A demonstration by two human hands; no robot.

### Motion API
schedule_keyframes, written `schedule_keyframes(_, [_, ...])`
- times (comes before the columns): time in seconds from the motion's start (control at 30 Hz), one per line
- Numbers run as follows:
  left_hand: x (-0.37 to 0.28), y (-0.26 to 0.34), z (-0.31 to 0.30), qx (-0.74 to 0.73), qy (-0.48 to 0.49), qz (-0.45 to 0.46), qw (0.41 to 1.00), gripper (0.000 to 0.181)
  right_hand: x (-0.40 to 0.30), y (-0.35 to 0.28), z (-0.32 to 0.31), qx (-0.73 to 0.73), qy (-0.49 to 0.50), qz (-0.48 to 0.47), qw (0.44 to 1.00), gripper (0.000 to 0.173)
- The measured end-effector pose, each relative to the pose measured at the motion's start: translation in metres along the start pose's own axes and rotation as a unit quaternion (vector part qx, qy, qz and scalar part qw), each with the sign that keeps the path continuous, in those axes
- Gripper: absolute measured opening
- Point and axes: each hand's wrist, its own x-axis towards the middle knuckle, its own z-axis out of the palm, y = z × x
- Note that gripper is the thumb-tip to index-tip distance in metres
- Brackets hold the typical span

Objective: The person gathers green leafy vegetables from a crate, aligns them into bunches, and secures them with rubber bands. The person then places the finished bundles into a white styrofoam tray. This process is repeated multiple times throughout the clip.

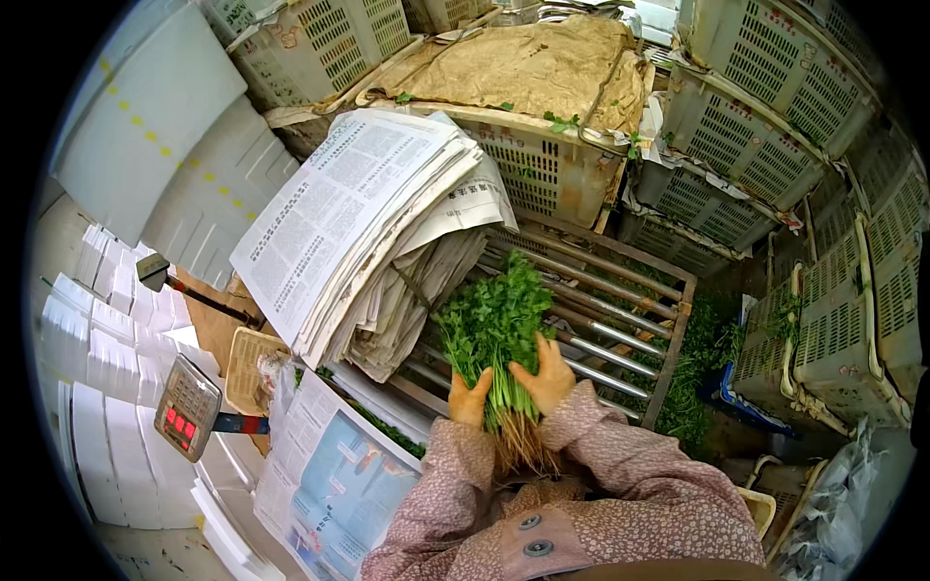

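Observation:
A bunch of leafy green herbs (501, 312), likely cilantro, lies with its leaves away from me and its brown roots (524, 439) towards my body. My left hand (468, 398) presses on the left of the stems, thumb raised along them. On the right side, my right hand (546, 374) cups the bunch with fingers curled around the leaves and stems. Both hands hold the bunch between them above a rack of metal bars (603, 319). Just beyond my left hand leans a thick stack of newspapers (363, 210).
Plastic crates (755, 138) are stacked on the right, and a cloth-covered crate (508, 65) stands ahead. Loose greens (690, 385) lie on the floor. On the left are a scale display (187, 407), white foam boxes (152, 131) and a spread newspaper (341, 479).

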Motion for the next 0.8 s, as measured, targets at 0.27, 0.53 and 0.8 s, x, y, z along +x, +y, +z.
schedule_keyframes(0.27, [0.021,-0.024,-0.013,0.404,-0.072,-0.068,0.909,0.099,0.001,0.069,-0.035,-0.174,-0.083,0.036,0.981,0.084])
schedule_keyframes(0.53, [0.016,-0.037,0.031,0.355,0.038,0.006,0.934,0.1,0.017,0.074,0.025,-0.167,-0.016,-0.031,0.985,0.09])
schedule_keyframes(0.8, [0.011,-0.06,0.032,0.072,0.049,-0.016,0.996,0.073,-0.005,0.037,0.065,0.431,-0.05,0.145,0.889,0.082])
